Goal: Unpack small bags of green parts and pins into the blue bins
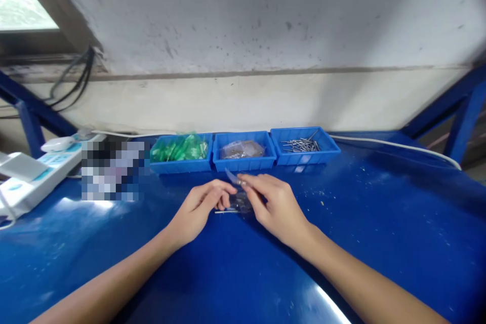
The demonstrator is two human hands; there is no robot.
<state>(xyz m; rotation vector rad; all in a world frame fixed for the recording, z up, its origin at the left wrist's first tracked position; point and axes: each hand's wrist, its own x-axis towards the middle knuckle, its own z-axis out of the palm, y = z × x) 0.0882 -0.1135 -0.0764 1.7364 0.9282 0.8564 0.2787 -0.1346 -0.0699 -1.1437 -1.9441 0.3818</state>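
The far side is filled by a pale, marked wall [243,20], and in front of it a glossy blue table [372,223] is spread from left to right. The table is flanked by blue metal beams [465,121] at the far right and far left. A white power strip [23,190] is set at the left edge, with plugs seated in it, and just right of it a patch is hidden by pixelation.

Three blue bins are lined up along the wall: green plastic packets [184,148] are held in the left bin [182,166], a clear bag of small contents [243,149] in the middle bin [245,164], and loose metal rods [301,145] in the right bin [309,158].

Nearer than the middle bin, the right hand [275,202] is reached in from the right, and a small clear plastic piece [232,177] is pinched between its thumb and index finger. The left hand [201,207] is placed just left of it, fingers curled; whether anything is gripped there cannot be told. Between the hands, a dark, see-through packet [242,203] is laid on the table, its contents blurred. Beside it, a thin pale rod [225,212] is partly seen below the left fingers.
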